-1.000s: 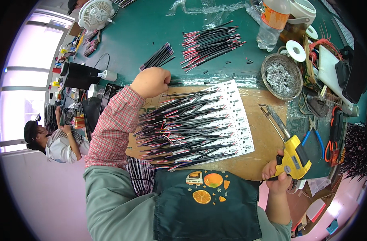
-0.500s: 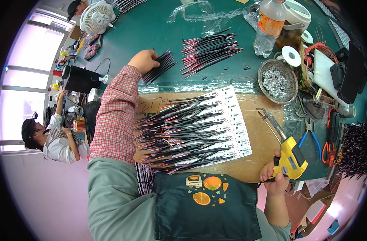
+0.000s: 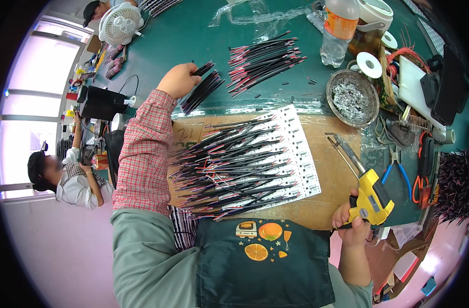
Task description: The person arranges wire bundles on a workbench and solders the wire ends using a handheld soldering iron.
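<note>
My left hand (image 3: 179,79) reaches to the far side of the board, fingers closed on a small bunch of short black cables (image 3: 203,68). Right below that bunch lies a small pile of the same cables (image 3: 202,93) on the table. In my right hand (image 3: 350,224) is a yellow soldering gun (image 3: 372,197), gripped by its handle, its metal tip pointing up and left. Between my arms, white circuit boards (image 3: 303,159) lie in a sheet. Rows of black cables with red and white wire ends (image 3: 239,163) extend leftward from them.
A larger cable pile (image 3: 265,66) lies beyond the brown board (image 3: 332,154). At right are a bowl of metal scraps (image 3: 352,97), a plastic bottle (image 3: 340,31), blue-handled pliers (image 3: 396,172) and orange-handled scissors (image 3: 422,187). A fan (image 3: 120,24) and two people are at left.
The bunch in my left hand has come up and apart from the small pile. My left hand has shifted slightly left. My right hand still holds the soldering gun in nearly the same place.
</note>
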The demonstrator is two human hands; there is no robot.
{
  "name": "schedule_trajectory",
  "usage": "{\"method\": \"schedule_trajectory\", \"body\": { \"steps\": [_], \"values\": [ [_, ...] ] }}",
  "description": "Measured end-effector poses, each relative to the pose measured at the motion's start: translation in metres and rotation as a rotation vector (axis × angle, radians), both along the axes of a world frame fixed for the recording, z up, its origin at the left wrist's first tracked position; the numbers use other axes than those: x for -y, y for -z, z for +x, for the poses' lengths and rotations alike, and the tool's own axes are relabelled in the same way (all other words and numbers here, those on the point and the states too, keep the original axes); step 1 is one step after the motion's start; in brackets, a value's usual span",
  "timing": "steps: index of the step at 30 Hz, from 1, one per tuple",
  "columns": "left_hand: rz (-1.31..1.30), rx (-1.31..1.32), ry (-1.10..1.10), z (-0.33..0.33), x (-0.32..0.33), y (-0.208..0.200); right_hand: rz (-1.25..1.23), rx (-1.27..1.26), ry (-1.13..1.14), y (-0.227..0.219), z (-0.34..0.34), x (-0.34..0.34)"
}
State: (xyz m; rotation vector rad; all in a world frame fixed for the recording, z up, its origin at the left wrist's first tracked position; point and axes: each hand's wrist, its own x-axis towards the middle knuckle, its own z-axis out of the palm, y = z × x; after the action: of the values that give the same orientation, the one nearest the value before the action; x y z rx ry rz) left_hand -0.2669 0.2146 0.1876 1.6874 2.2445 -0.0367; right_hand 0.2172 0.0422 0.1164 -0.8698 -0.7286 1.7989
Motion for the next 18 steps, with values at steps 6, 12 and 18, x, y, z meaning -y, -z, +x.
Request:
{"method": "schedule_trajectory", "body": {
  "steps": [6,12,18],
  "values": [
    [0.063,-0.119,0.245,0.030,0.011,-0.016,-0.056,-0.055,-0.018,0.004,0.013,-0.001],
    [-0.013,-0.630,0.570,0.064,0.021,-0.022,-0.052,-0.032,-0.010,0.009,0.010,-0.004],
    [-0.112,-0.970,0.761,0.091,0.034,0.011,-0.032,-0.007,0.008,0.009,0.012,-0.003]
  ]
}}
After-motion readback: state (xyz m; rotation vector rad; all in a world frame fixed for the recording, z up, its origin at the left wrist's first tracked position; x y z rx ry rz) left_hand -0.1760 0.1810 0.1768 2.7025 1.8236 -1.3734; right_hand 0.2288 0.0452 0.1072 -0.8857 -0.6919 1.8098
